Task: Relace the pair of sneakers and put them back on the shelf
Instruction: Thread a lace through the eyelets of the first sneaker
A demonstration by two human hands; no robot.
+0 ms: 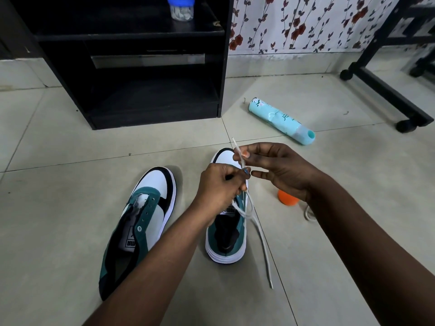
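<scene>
Two green, white and black sneakers stand on the tiled floor. The left sneaker (141, 222) has no lace in its eyelets. Over the right sneaker (227, 241), my left hand (217, 189) grips a white lace (259, 231) near the eyelets. My right hand (280, 168) pinches the upper end of that lace between thumb and forefinger, its tip pointing up. The lace's other end trails down to the floor right of the shoe. The black shelf unit (131, 34) stands behind, its lower compartment open.
A turquoise spray can (280, 120) lies on the floor to the right. An orange ball (287, 198) and a second white lace (309, 214) sit under my right wrist. A black wheeled frame (381, 85) stands at right. A blue-lidded jar (181, 8) is on the shelf.
</scene>
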